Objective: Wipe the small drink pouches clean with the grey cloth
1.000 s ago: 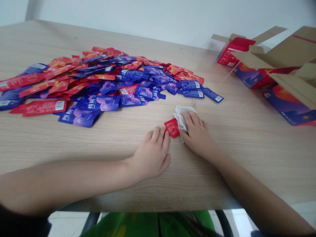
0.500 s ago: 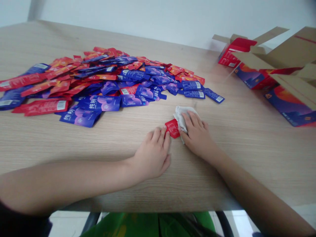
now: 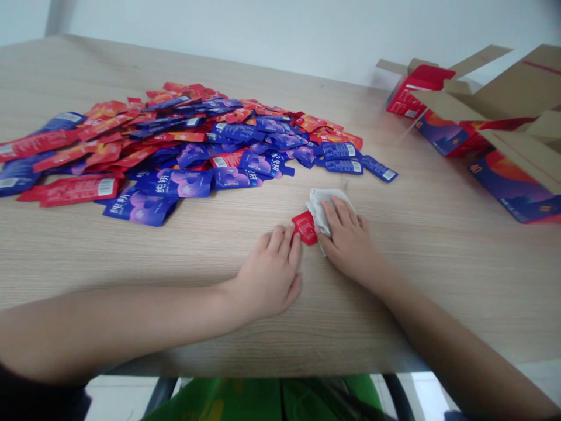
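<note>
A small red sachet (image 3: 305, 227) with pale print lies flat on the table between my two hands. My left hand (image 3: 272, 272) rests palm down, its outstretched fingertips pressing the sachet's left end, which they partly cover. On the other side, my right hand (image 3: 346, 240) grips a folded white cloth (image 3: 322, 202). The cloth lies over the right end of the sachet and hides it. My right thumb is at the cloth's near edge, with the fingers spread over its top.
A wide heap of red and blue sachets (image 3: 184, 181) covers the table's (image 3: 109, 263) far left and middle. At the right stand open cardboard boxes: a red one (image 3: 407, 99) at the back and blue-and-red ones (image 3: 508, 187) nearer, flaps up. A wall is behind.
</note>
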`<state>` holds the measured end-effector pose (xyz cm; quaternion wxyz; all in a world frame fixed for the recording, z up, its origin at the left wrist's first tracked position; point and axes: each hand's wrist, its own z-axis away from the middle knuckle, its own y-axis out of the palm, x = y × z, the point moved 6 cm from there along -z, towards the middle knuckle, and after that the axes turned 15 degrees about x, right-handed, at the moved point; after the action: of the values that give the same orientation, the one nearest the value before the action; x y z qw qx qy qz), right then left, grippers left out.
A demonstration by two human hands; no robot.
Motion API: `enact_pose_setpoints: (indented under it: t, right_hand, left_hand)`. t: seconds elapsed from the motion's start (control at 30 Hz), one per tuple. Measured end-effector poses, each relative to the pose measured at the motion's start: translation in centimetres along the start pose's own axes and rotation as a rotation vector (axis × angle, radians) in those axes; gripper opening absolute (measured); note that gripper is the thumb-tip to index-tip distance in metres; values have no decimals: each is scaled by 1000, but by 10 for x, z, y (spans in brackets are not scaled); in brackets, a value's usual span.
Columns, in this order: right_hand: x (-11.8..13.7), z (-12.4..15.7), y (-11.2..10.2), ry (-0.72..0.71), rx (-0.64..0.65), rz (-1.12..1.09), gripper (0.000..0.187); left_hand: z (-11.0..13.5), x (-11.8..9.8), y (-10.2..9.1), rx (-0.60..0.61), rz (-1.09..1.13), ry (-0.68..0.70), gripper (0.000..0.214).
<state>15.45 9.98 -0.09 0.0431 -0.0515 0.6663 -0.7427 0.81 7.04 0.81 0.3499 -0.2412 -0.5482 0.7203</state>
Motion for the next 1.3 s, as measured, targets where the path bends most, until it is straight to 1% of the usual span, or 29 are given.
enact_pose_setpoints:
  t: [0.1,0.2,0.27,0.33,0.47,0.53,0.63,0.73,0.8,0.87,1.03,1.1,1.17,1.3]
  right_hand:
    - [5,2,0,33,-10,12,60]
    - [21,6,1,-39,-13,37,60]
    - [27,7,0,-96,-14,40,59]
    - [22,5,0,-105,-6,30,58]
    - [0,-1,-1,-19,-23,-13,59]
    - [-4,-2,-2,11,-45,-21,58]
    - [8,2,-2,-1,-41,5,58]
    - [29,7,0,-95,-21,31,57]
    - [36,9,0,-152,-8,31,57]
    - [31,8,0,-150,6,19,57]
    - [-1,-2,-1,10,2,-31,60]
    - [-1,-2,-1,34,-14,-29,60]
    - [8,0,-1,3,-19,-12,59]
    - [32,8,0,-164,-5,0,54]
  left_hand:
    - [2,0,0,-6,-1,3,67]
    - [2,-1,-1,-17,-7,2,65]
    - [1,-1,-1,-19,-10,-2,65]
    - [1,-1,-1,-21,-12,-6,66]
    - [1,-1,0,-19,-8,-2,67]
    - [2,-1,0,-18,-4,-2,67]
    - [2,-1,-1,-22,-2,-2,66]
    - [1,-2,-3,-17,2,-2,64]
    - [1,-2,-4,-11,3,-4,62]
    - [1,-1,-3,-12,2,-7,63]
    - [1,0,0,-22,-3,2,67]
    - [1,0,1,-21,-1,5,67]
    - [1,-1,0,-23,0,6,66]
    - [-1,-2,-2,-14,-3,1,63]
